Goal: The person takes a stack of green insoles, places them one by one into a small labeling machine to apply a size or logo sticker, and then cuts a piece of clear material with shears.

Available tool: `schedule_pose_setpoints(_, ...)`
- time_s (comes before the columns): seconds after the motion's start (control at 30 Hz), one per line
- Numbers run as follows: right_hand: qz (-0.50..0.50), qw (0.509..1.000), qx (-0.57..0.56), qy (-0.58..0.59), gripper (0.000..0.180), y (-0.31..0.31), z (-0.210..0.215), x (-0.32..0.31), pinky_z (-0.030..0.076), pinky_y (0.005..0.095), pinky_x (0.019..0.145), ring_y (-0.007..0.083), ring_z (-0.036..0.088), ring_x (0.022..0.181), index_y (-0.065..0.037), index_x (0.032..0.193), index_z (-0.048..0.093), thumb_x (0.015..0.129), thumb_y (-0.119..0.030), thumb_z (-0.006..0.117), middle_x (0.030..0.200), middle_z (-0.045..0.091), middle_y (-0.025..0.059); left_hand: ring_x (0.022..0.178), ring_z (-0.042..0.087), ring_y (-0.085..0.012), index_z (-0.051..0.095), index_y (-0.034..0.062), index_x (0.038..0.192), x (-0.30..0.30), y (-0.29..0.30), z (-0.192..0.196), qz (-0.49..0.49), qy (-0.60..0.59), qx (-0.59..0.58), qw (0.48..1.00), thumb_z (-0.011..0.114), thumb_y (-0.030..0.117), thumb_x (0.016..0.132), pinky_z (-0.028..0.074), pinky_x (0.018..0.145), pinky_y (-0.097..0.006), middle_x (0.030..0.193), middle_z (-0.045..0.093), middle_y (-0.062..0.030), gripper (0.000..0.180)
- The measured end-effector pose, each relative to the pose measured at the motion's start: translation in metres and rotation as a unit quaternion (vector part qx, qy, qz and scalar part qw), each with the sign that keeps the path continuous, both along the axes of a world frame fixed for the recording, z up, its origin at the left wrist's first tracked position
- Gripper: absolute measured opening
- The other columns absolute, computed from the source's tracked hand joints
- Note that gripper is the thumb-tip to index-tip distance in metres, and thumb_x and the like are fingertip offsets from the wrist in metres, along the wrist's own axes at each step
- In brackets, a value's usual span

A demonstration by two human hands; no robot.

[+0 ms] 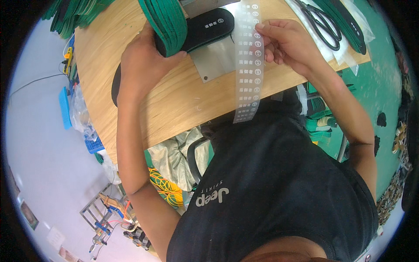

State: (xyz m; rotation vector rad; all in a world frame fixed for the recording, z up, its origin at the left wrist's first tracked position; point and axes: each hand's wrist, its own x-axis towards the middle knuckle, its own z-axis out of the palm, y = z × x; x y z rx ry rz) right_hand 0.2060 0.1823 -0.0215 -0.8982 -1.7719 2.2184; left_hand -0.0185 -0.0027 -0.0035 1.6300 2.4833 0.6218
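My left hand is closed around a bundle of green insoles with black undersides, held on edge at the upper left of the table. Just right of it a black insole with a small white print lies flat over a metal plate. My right hand pinches the edge of a long clear strip of white printed transfers between thumb and fingers. The strip runs past the insole's toe end and hangs down over the table's near edge. Part of another dark insole shows behind my left wrist.
A grey metal block stands above the insole at the far edge. Black-handled scissors and more insoles lie at the far right of the wooden table. Green insoles are piled at far left.
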Motion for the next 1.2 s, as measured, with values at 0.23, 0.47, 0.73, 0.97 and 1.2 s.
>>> schedule_pose_setpoints(0.23, -0.027, 1.0, 0.011, 0.002, 0.028, 0.002, -0.008, -0.001, 0.04, 0.0133, 0.039, 0.0052, 0.057, 0.048, -0.002, 0.084, 0.061, 0.097, -0.025, 0.051, 0.07, 0.066, 0.0054, 0.086, 0.065, -0.0356, 0.064, 0.0017, 0.1, -0.003, 0.006, 0.002, -0.032, 0.04, -0.033, 0.998, 0.08, 0.032, 0.066, 0.05, 0.077, -0.04, 0.091, 0.068, -0.0171, 0.049)
schedule_pose_setpoints(0.47, 0.0, 0.999, -0.037, 0.026, 0.03, 0.016, -0.01, -0.004, 0.043, 0.0193, 0.042, 0.0089, 0.061, 0.055, 0.003, 0.087, 0.065, 0.097, -0.019, 0.047, 0.075, 0.068, 0.009, 0.077, 0.066, -0.031, 0.065, 0.0013, 0.092, -0.011, 0.001, 0.004, -0.062, 0.012, 0.007, 0.998, 0.078, 0.025, 0.068, 0.051, 0.072, -0.037, 0.084, 0.068, -0.0165, 0.037)
schedule_pose_setpoints(0.73, 0.132, 0.978, 0.109, -0.121, 0.026, -0.004, 0.01, -0.033, 0.037, 0.018, 0.036, 0.0088, 0.057, 0.044, -0.004, 0.078, 0.059, 0.094, -0.023, 0.053, 0.06, 0.06, 0.0036, 0.073, 0.063, -0.0188, 0.064, 0.0003, 0.095, -0.008, -0.015, 0.014, 0.087, -0.098, 0.135, 0.982, 0.07, 0.013, 0.068, 0.049, 0.072, -0.032, 0.08, 0.067, -0.0142, 0.031)
schedule_pose_setpoints(0.97, 0.117, 0.977, 0.128, -0.122, 0.031, -0.007, 0.011, -0.041, 0.035, 0.0188, 0.034, 0.0093, 0.055, 0.04, -0.005, 0.07, 0.057, 0.094, -0.026, 0.055, 0.055, 0.057, 0.0032, 0.081, 0.059, -0.0152, 0.063, -0.0021, 0.093, -0.03, -0.025, 0.001, 0.091, -0.098, 0.257, 0.957, 0.069, 0.008, 0.066, 0.047, 0.078, -0.03, 0.09, 0.066, -0.0067, 0.029)
schedule_pose_setpoints(1.2, 0.115, 0.969, 0.158, -0.152, 0.031, -0.006, 0.003, -0.035, 0.034, 0.0178, 0.033, 0.009, 0.055, 0.039, -0.004, 0.071, 0.059, 0.094, -0.026, 0.055, 0.055, 0.059, 0.0044, 0.09, 0.059, -0.0188, 0.061, -0.0026, 0.1, -0.035, -0.032, -0.003, 0.076, -0.12, 0.263, 0.954, 0.075, 0.008, 0.062, 0.046, 0.084, -0.033, 0.098, 0.064, -0.0092, 0.042)
